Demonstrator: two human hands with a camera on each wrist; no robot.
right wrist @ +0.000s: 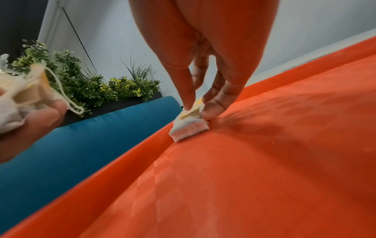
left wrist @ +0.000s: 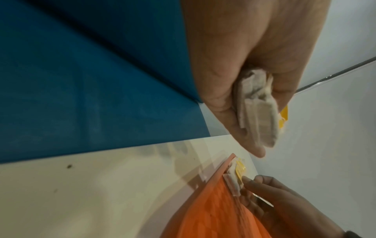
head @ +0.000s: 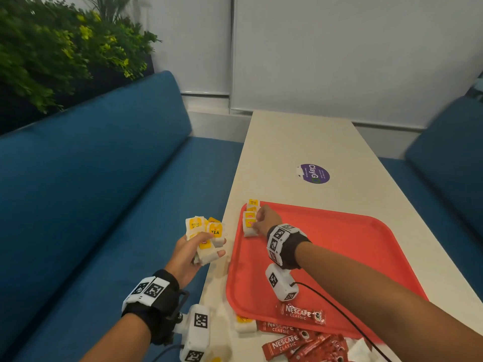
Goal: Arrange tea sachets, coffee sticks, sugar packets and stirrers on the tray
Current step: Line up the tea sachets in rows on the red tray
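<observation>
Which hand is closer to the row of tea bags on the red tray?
The right hand. Its fingertips pinch the nearest bag in the row of tea bags along the tray edge. The left hand is off the tray, holding its own bunch of tea bags.

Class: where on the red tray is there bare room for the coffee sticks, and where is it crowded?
Free: the tray's middle and right side, right of the tea bag row. Crowded: the left rim, where the right hand is at the row, and the near edge, overlapped by coffee sticks.
</observation>
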